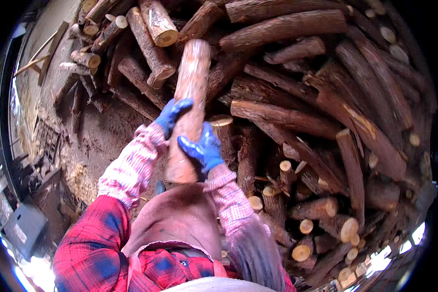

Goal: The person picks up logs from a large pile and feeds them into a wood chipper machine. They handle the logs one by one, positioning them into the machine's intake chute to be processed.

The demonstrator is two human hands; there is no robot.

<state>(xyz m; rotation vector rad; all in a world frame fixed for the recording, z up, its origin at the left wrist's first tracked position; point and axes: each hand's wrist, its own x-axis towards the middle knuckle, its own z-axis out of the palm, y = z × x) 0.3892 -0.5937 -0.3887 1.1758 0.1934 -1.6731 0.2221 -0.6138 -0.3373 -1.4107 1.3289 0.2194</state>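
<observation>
A thick log (190, 82) is held lengthwise in front of my body, its far end pointing at the wood pile and its near end close to my apron. Blue gloves cover both hands. My left hand (172, 116) grips the log's left side about midway along. On its right side, a little nearer to me, my right hand (203, 147) is closed against it with the thumb lying across the top. The log is slightly blurred. Just right of my right hand stands a cut log end (221, 121).
A large heap of logs (287, 117) fills the far side and right. Shorter cut pieces (86, 59) lie at the upper left beside bare brown ground (102, 141). A grey metal box (25, 228) stands at the lower left, near a dark upright post (5, 126).
</observation>
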